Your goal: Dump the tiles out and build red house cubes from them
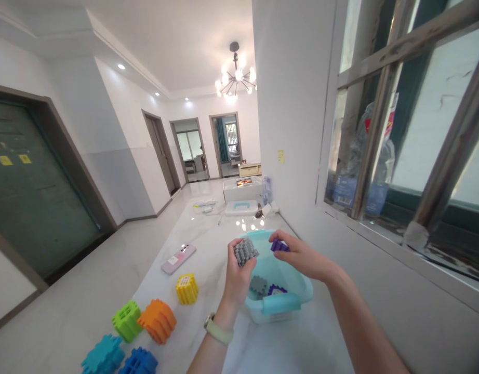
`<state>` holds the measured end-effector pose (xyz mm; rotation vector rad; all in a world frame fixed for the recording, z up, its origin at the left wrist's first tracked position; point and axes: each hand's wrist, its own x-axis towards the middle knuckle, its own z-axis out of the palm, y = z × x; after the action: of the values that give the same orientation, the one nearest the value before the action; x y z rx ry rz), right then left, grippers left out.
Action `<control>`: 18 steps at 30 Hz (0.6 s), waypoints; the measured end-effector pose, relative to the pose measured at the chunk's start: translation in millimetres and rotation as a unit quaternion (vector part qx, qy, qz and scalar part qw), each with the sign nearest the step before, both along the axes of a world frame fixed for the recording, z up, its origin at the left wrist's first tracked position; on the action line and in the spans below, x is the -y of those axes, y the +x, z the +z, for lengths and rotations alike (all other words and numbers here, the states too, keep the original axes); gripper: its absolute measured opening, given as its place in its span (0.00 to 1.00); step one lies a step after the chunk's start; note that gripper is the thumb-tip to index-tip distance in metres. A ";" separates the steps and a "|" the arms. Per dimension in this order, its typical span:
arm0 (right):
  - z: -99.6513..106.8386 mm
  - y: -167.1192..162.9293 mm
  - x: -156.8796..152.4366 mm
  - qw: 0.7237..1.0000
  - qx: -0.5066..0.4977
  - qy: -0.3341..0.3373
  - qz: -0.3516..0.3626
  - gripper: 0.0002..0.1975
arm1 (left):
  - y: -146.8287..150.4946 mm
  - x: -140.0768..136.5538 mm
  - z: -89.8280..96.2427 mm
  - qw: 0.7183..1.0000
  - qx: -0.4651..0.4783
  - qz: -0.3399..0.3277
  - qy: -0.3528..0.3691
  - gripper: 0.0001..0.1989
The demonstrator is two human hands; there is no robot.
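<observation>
My left hand (239, 267) is closed around a stack of grey toothed plastic pieces (245, 251), held over the left rim of a light-blue plastic bin (304, 283). Over the bin's right side, my right hand (296, 249) pinches a purple toothed piece (279, 245) between thumb and fingers. Inside the bin lie a loose grey piece (258, 284) and a purple piece (277, 290). To the left on the table, toothed stacks stand sorted by colour: yellow (187, 289), orange (157, 321), green (127, 320), light blue (103, 355) and dark blue (139, 361).
A pink phone (178, 259) lies on the white marbled table (208, 332). Farther back are a white lid with a blue handle (241, 208), cables (205, 206) and a white box (242, 191). A wall (294, 171) with a barred window (399, 124) borders the table's right side.
</observation>
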<state>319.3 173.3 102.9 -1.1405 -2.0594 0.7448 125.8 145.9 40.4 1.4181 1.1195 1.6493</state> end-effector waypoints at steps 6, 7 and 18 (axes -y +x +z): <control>6.0 3.5 -3.9 1.000 0.018 0.003 0.014 0.12 | -0.3 8.9 0.1 0.999 -0.021 -0.050 -0.006 0.24; 6.5 2.7 -4.1 1.000 0.020 0.001 0.012 0.12 | -0.3 9.3 0.6 0.998 -0.023 -0.053 -0.007 0.23; 15.2 -3.5 3.0 1.000 0.010 -0.018 -0.004 0.11 | -3.1 5.6 -2.9 0.989 0.102 -0.096 -0.036 0.18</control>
<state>315.8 170.3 118.1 -1.1796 -2.0657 0.7715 122.7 140.3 37.5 1.2377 0.8894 1.5617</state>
